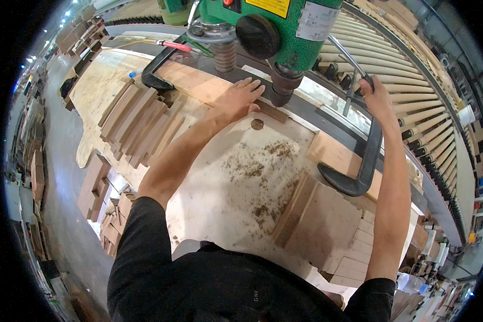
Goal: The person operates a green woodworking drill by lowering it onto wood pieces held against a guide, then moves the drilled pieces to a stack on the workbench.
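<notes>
My left hand point(240, 101) presses on a narrow brown wooden strip point(275, 112) along the dark fence, its fingers over the top and its thumb at the front. Most of the strip is hidden under the hand. Just right of my fingertips, the dark chuck point(282, 88) of a green drill press point(306, 48) points down; its bit is hard to make out. Off to the right, my right hand point(378, 97) is closed around the black knob end of the press's metal feed lever point(349, 56).
Black C-clamps point(374, 155) hold pale boards at both ends of the fence. Stacked wooden strips point(137, 121) lie left on the pale worktop point(214, 204), which has a round hole and scattered sawdust. Blocks point(327, 220) lie near right. Pale rods point(413, 88) line a rack behind.
</notes>
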A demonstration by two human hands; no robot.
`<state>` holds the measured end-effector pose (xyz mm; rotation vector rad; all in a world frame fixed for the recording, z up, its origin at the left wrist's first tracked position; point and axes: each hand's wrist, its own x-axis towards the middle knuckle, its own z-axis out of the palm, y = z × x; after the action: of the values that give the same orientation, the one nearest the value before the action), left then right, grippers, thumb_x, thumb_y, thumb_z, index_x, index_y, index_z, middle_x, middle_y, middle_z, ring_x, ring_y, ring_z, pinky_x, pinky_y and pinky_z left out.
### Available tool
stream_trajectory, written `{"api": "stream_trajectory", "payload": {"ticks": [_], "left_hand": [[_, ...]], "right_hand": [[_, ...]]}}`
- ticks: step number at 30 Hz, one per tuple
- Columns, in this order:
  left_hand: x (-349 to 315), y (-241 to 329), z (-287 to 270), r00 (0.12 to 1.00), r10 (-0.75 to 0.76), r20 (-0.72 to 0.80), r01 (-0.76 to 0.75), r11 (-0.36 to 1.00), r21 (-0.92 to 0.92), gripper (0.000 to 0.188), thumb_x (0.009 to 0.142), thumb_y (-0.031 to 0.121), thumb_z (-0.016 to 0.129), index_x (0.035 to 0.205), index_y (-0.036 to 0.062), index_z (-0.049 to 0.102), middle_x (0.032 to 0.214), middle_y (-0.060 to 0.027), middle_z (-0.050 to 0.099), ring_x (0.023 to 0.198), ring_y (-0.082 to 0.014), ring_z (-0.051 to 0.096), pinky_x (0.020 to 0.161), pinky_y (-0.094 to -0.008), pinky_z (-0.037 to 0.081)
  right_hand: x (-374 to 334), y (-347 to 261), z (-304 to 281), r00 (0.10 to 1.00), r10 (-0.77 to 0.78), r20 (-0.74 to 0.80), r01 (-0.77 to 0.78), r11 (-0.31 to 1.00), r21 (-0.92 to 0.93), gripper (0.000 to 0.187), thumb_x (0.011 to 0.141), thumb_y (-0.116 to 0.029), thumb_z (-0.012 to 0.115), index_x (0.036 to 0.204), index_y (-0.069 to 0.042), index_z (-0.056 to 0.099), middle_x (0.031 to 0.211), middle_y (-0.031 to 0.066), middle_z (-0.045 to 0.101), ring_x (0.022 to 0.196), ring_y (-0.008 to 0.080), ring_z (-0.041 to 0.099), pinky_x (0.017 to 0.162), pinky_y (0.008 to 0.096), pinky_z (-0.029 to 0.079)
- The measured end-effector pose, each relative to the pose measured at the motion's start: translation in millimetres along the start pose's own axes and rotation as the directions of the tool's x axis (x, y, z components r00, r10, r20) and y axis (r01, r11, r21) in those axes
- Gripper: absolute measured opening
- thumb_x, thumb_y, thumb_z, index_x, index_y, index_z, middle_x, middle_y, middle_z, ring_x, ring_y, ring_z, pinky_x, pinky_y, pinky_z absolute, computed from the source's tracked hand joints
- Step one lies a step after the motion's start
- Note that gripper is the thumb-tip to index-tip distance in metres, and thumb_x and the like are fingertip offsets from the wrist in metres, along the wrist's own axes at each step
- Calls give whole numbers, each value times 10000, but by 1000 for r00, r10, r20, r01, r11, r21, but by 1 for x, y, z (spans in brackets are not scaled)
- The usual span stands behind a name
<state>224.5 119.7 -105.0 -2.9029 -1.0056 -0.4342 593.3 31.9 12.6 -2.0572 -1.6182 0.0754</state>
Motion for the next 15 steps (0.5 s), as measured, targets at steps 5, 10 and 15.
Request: {"api": "stream_trajectory", "payload": {"ticks": [5,10,15], "left_hand": [[4,-1,3,1000,28,-7,-28,999,26,595,818,287,664,1339,82,465,1392,-106,460,1310,-327,385,1078,-394,344],[3,0,-2,1000,-15,-18,14,998,-59,572,804,238,675,1313,62,482,1370,-102,480,1286,-341,411,1059,-413,364],[10,1,2,996,41,-75,-45,998,-44,564,810,233,661,1310,54,473,1357,-107,484,1275,-359,412,1055,-426,363]], "right_hand": [[6,4,35,993,-115,41,117,992,-50,510,920,-501,497,1024,-3,524,926,271,614,947,464,562,766,487,443],[29,-16,95,979,-28,204,13,997,77,494,911,-501,502,1043,-26,530,947,249,630,995,414,584,806,462,441],[64,-6,155,991,30,131,-53,984,171,609,891,-514,516,1243,-18,501,1133,265,604,1122,401,552,930,436,425]]}}
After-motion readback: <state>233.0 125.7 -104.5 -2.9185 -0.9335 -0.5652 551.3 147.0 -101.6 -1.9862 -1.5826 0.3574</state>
